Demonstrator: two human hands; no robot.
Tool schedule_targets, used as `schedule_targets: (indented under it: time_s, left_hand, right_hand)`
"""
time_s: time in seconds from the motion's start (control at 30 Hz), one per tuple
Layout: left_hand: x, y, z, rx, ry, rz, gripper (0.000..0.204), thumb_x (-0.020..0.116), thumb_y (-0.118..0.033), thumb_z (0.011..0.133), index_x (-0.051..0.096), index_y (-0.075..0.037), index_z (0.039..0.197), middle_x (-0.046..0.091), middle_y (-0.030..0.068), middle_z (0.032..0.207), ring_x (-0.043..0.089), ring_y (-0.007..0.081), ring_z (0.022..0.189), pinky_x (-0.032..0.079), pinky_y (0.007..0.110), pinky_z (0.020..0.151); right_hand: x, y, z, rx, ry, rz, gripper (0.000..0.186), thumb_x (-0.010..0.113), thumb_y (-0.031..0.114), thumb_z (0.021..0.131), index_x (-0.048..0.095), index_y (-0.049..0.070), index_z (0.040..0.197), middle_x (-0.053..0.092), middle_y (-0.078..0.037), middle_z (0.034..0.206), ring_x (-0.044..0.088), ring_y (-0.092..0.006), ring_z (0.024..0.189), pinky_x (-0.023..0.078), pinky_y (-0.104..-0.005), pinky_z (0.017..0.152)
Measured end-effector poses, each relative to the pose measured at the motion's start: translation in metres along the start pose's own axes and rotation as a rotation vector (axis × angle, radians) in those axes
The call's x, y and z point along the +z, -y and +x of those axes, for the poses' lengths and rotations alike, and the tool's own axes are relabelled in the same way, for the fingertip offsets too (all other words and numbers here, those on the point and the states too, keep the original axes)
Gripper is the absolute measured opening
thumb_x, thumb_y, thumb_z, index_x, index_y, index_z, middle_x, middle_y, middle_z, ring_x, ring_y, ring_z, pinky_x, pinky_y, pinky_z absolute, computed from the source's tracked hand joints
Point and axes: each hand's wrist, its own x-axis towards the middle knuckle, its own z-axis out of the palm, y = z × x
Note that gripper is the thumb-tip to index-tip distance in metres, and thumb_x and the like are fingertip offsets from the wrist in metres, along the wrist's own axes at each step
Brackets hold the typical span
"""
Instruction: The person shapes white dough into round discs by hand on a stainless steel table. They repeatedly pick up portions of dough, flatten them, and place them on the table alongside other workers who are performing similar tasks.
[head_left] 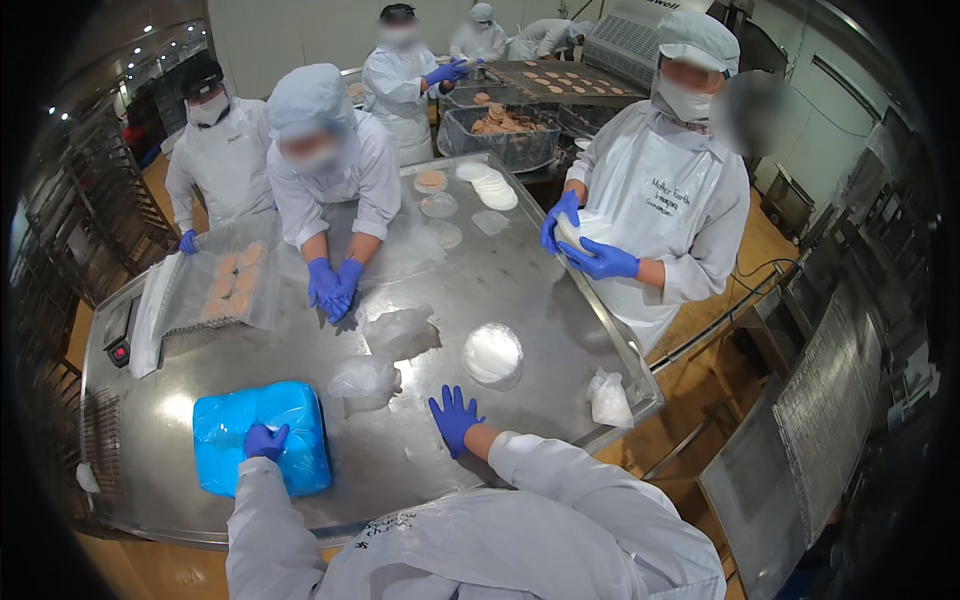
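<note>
A bulky bright-blue package in shiny plastic film lies on the steel table at the left. My left hand, in a blue glove, rests on its top with the fingers curled into the film. My right hand, gloved too, lies flat on the steel with its fingers spread. Just beyond it is a stack of round white paper sheets. Between the package and that stack, a crumpled clear plastic bag sits on the table, with another clear bag behind it.
The steel table carries a bag of round patties and white discs. A wire rack lies at left, a crumpled white bag at right. Co-workers surround it; one person's hands hold something white.
</note>
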Motion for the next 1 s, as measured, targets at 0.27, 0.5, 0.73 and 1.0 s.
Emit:
schedule_targets:
  time_s: [0.27, 0.5, 0.73, 1.0]
  left_hand:
    - [-0.011, -0.019, -0.005, 0.013, 0.0, -0.016, 0.058, 0.071, -0.055, 0.07, 0.069, 0.003, 0.073, 0.066, 0.0239, 0.078, 0.064, 0.0406, 0.074, 0.05, 0.044, 0.069]
    - [-0.01, -0.019, -0.007, 0.038, -0.069, 0.025, 0.063, 0.069, -0.059, 0.07, 0.066, 0.004, 0.066, 0.063, 0.0259, 0.072, 0.061, 0.0421, 0.068, 0.048, 0.047, 0.065]
    - [-0.002, -0.011, -0.004, 0.069, -0.099, 0.005, 0.064, 0.069, -0.06, 0.07, 0.065, 0.004, 0.063, 0.062, 0.0268, 0.071, 0.06, 0.0431, 0.067, 0.047, 0.048, 0.064]
    - [0.0, -0.003, -0.007, 0.069, -0.125, -0.001, 0.064, 0.068, -0.059, 0.071, 0.064, 0.005, 0.063, 0.062, 0.0272, 0.07, 0.061, 0.0427, 0.067, 0.047, 0.049, 0.063]
  right_hand:
    - [0.017, -0.027, -0.044, -0.053, -0.113, 0.169, 0.104, 0.082, 0.027, 0.068, 0.019, 0.007, 0.148, 0.009, -0.025, 0.154, 0.01, -0.0374, 0.144, 0.021, -0.0574, 0.112]
    - [0.06, -0.09, -0.055, 0.276, -0.134, 0.237, 0.101, 0.083, 0.034, 0.067, 0.027, -0.004, 0.143, 0.024, -0.025, 0.15, 0.018, -0.0355, 0.142, 0.026, -0.0455, 0.114]
    - [0.038, -0.155, -0.069, 0.634, -0.045, 0.218, 0.11, 0.087, 0.044, 0.058, 0.031, -0.002, 0.141, 0.023, -0.021, 0.151, 0.02, -0.0394, 0.141, 0.03, -0.0481, 0.112]
    - [-0.002, -0.142, -0.043, 0.858, 0.082, 0.174, 0.096, 0.089, 0.034, 0.058, 0.044, 0.011, 0.139, 0.033, -0.012, 0.149, 0.025, -0.0344, 0.139, 0.031, -0.0469, 0.108]
